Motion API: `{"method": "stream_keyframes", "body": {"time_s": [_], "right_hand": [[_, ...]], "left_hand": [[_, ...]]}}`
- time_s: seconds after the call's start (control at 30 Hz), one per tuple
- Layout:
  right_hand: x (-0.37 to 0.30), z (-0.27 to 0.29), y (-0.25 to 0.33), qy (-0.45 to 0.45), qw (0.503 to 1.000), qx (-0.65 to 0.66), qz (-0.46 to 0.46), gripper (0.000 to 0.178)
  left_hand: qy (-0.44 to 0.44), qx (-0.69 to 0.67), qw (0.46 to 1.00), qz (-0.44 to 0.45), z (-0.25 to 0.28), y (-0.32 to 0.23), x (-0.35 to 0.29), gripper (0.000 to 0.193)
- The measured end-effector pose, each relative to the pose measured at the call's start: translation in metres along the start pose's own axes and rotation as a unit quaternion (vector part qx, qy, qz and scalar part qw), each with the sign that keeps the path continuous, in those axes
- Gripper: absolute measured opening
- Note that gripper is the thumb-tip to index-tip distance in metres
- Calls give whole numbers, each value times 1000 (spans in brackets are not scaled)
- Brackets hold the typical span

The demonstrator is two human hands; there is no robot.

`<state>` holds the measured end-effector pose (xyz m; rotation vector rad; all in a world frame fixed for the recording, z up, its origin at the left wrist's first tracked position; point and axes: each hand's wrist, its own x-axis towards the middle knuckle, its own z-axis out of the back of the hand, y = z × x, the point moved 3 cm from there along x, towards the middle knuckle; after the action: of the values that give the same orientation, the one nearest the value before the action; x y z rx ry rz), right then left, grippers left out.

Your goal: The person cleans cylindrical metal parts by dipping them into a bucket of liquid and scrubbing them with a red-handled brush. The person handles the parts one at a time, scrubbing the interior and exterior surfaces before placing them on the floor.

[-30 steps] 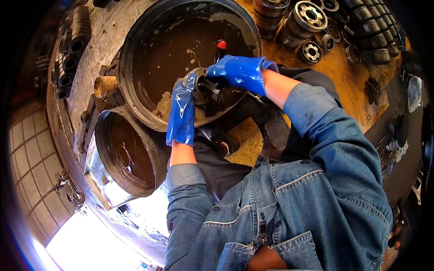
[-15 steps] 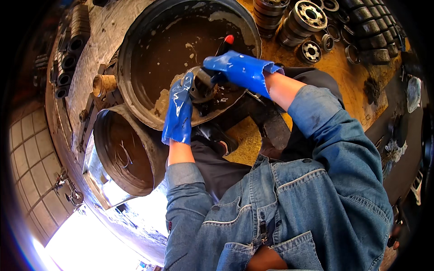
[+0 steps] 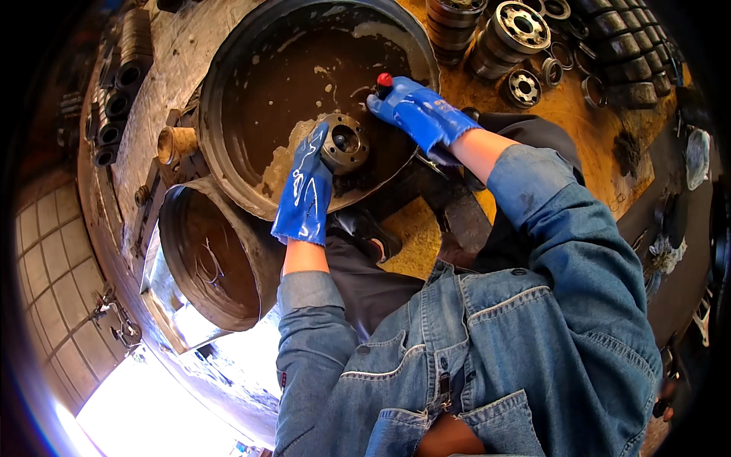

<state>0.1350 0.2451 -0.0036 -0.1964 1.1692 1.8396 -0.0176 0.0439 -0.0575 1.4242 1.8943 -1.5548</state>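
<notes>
My left hand (image 3: pixel 302 183), in a blue rubber glove, is closed on the left side of a round metal flange (image 3: pixel 355 158) with a centre hole and smaller holes around its face. The flange is held over the near part of a large round tub (image 3: pixel 213 156) of brown liquid. My right hand (image 3: pixel 423 116), gloved alike, is closed around a tool with a black and red handle end (image 3: pixel 384 79). The rest of that tool is hidden by the glove, so its kind does not show. The right hand is apart from the flange, to its upper right.
A second, smaller drum (image 3: pixel 263 286) lies tilted at the left with bent wire inside. A rusty cylinder (image 3: pixel 173 145) stands by the tub. Stacked metal wheels (image 3: pixel 521 27), rings and dark blocks (image 3: pixel 628 57) are at the upper right. Pipe-like parts (image 3: pixel 114 103) lie far left.
My right hand has drawn back to the right, away from the flange, with the tool in it. The flange has turned so its holed face shows upward.
</notes>
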Motion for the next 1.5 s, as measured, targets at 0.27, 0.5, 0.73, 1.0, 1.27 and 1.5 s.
{"method": "stream_keyframes", "body": {"time_s": [0.27,0.5,0.73,1.0,1.27,1.5], "right_hand": [[6,-43,36,142,962,174,155,36],[-6,-38,15,233,895,-22,380,26],[2,-18,-12,114,934,-209,267,32],[-12,43,14,1,999,-17,44,50],[-9,3,29,79,972,133,175,58],[8,23,26,-46,877,-89,469,29]], "left_hand": [[-49,-24,998,12,11,4,29,71],[-7,-36,999,-31,16,7,36,59],[32,64,996,-48,-4,4,22,57],[105,392,893,-193,-22,11,3,57],[40,521,836,-168,-21,20,-6,64],[90,431,863,-250,-21,2,-44,78]]}}
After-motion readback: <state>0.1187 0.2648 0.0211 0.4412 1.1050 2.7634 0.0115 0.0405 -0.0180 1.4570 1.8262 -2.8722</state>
